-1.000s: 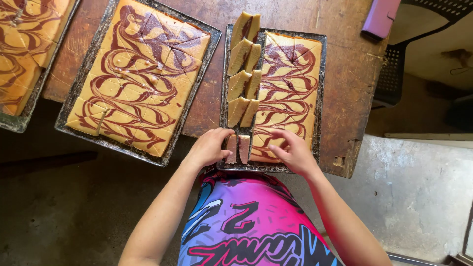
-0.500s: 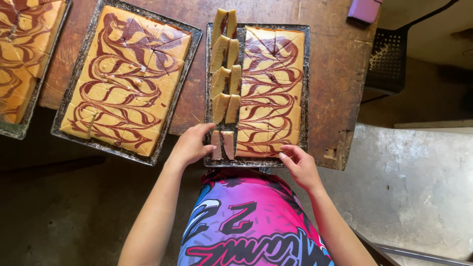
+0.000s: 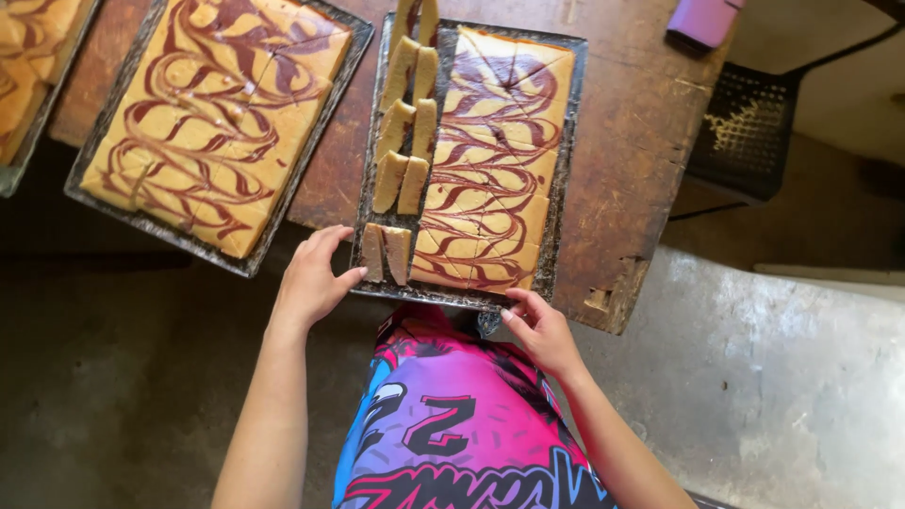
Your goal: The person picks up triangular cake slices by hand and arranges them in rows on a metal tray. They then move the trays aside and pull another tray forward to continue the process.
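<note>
Left hand: the left hand (image 3: pixel 311 281) rested at the near left corner of the middle tray (image 3: pixel 562 179), fingers loosely spread and gripping nothing, the thumb tip just beside the nearest cut slices (image 3: pixel 386 253).
Right hand: the right hand (image 3: pixel 540 330) lay at the tray's near edge, toward its right side, fingers curled with the tips touching the rim; it held nothing.
Middle tray: a dark metal tray on the wooden table (image 3: pixel 641 123), its near edge at the table's near side.
Cake: a marbled cake (image 3: pixel 495 160), tan with brown swirls, filled the right part of the tray and was scored into pieces.
Slices: cut slices stood on edge in pairs down the tray's left side, from near to far.
Left tray: a second tray (image 3: pixel 332 94) with a whole marbled cake (image 3: pixel 217 104) sat slanted, just left of the middle one.
Far left: a third cake (image 3: pixel 28 57) showed partly at the frame edge.
Far right: a purple object (image 3: pixel 705 21) lay on the table's far right corner, a black crate (image 3: pixel 754 132) beside the table.
</note>
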